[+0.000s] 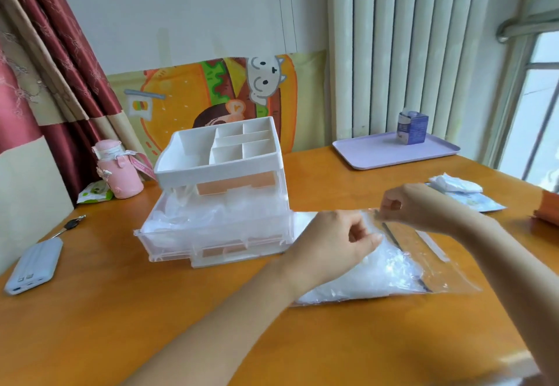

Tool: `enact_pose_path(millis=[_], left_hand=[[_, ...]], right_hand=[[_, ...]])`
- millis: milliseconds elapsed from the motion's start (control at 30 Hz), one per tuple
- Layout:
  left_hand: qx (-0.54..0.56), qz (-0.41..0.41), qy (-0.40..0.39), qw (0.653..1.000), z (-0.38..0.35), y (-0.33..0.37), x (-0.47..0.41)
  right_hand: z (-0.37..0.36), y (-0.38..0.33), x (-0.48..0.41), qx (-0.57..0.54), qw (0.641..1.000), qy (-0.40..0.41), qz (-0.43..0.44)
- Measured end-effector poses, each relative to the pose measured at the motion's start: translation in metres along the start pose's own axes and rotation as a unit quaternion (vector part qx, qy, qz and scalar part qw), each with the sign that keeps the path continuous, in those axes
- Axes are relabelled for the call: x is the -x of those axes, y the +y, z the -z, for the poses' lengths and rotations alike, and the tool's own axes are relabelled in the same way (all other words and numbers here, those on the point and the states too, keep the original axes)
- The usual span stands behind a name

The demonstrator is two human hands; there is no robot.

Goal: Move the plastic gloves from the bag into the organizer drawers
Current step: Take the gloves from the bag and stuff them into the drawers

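A clear zip bag [423,261] lies on the wooden table to the right of the organizer, with a pile of thin plastic gloves [375,276] inside it. My left hand [335,243] pinches the bag's near top edge. My right hand [417,207] pinches the far top edge, fingers curled. The white organizer [217,158] stands left of the bag. Its clear upper drawer [211,234] is pulled out and holds crumpled plastic gloves [193,213]. The lower drawer front shows beneath it.
A white power bank [34,264] and keys [71,223] lie at the left. A pink bottle [119,170] and a wipes pack stand behind the organizer. A lilac tray [393,151] with a small carton [413,128] sits at the back right. Packets [459,187] lie at the right.
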State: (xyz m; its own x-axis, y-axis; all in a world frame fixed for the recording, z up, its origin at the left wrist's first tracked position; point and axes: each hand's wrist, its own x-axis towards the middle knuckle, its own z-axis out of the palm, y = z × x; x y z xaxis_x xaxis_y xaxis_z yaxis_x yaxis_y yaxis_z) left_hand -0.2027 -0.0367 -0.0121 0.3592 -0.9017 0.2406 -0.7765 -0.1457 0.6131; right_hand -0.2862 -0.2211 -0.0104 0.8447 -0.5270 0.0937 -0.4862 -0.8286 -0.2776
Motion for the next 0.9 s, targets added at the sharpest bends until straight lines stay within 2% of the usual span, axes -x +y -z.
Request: enact_pose_path(millis=[167,300,400,500,567,667,733,800,867,900], left_hand=[[-0.074,0.054,-0.068,0.993,-0.046,-0.036,-0.026],[-0.157,0.131,-0.111,0.973,-0.069,-0.065,-0.036],[-0.195,0.167,-0.128,0.958,-0.08,-0.08,-0.038],[-0.184,0.163,-0.122,0.961,-0.084,-0.088,-0.04],[-0.175,0.158,-0.118,0.965,-0.084,-0.091,-0.04],[-0.163,0.153,-0.106,0.969,-0.085,-0.094,-0.038],[-0.164,0.152,-0.104,0.969,-0.087,-0.096,-0.038],[-0.168,0.151,-0.107,0.968,-0.087,-0.097,-0.039],[-0.17,0.15,-0.108,0.968,-0.087,-0.097,-0.039],[-0.172,0.149,-0.106,0.968,-0.088,-0.098,-0.04]], right_hand=[[-0.043,0.05,-0.008,0.036,0.99,0.008,-0.137],[-0.059,0.051,-0.003,-0.158,0.969,-0.052,-0.185],[-0.067,0.054,-0.003,-0.258,0.953,-0.025,-0.158],[-0.061,0.054,-0.001,-0.446,0.889,-0.025,-0.102],[-0.055,0.054,0.002,-0.503,0.86,-0.063,-0.058],[-0.053,0.057,0.007,-0.484,0.866,-0.124,-0.001],[-0.055,0.059,0.009,-0.472,0.869,-0.149,-0.001],[-0.06,0.059,0.009,-0.406,0.902,-0.146,-0.022],[-0.065,0.056,0.007,-0.297,0.947,-0.109,-0.054],[-0.066,0.054,0.005,-0.271,0.957,-0.079,-0.06]])
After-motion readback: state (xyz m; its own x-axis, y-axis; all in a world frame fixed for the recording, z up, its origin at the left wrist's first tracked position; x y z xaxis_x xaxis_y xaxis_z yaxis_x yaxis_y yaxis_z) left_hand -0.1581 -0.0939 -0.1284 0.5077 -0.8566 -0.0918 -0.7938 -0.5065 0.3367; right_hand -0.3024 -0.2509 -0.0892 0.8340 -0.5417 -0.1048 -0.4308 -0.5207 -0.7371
